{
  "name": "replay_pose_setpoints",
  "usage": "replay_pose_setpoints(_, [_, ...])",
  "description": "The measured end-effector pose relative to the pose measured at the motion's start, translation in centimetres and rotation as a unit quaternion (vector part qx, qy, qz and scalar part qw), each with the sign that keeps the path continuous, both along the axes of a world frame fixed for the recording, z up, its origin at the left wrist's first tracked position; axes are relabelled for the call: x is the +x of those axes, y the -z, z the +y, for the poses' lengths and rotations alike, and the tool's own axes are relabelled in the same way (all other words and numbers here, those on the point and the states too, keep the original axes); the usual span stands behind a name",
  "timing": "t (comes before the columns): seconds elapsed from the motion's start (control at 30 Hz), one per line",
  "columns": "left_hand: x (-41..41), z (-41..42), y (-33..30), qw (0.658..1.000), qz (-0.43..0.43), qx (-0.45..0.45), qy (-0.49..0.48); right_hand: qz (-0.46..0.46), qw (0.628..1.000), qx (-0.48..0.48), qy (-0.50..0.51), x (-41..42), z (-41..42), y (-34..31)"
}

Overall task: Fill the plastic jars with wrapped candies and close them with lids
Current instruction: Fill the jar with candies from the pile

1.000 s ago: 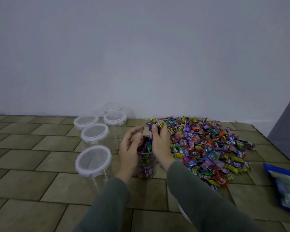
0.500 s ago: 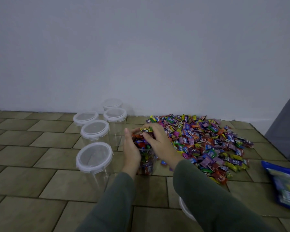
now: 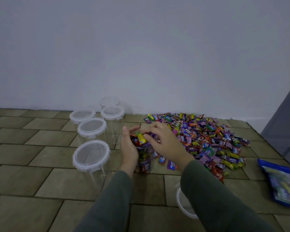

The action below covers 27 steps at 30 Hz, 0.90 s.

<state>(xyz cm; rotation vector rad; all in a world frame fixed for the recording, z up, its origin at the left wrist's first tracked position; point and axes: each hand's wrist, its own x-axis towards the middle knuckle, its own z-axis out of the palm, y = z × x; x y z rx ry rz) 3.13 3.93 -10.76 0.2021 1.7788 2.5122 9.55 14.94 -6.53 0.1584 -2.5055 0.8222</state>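
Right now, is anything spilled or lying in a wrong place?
A few candies lie loose on the floor beside the open jar, apart from the big pile. A lid lies partly under the right sleeve.
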Motion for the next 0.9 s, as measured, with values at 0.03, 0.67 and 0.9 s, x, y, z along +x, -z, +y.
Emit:
replay_pose_setpoints(0.03, [0.0,0.0,0.0,1.0,0.001,0.0,0.0,-0.008,1.0,0.014,-0.002,-0.1,0.1,-0.2])
replay_pose_setpoints(0.67, [-0.3,0.3,0.4,1.0,0.002,0.018,-0.006,-0.067,0.997,0.047,0.016,0.1,-0.9,-2.5])
replay_pose_setpoints(0.9, [-0.1,0.2,0.4,1.0,-0.006,0.015,0.008,-0.12,0.989,0.076,0.025,0.7,-0.6,-3.0])
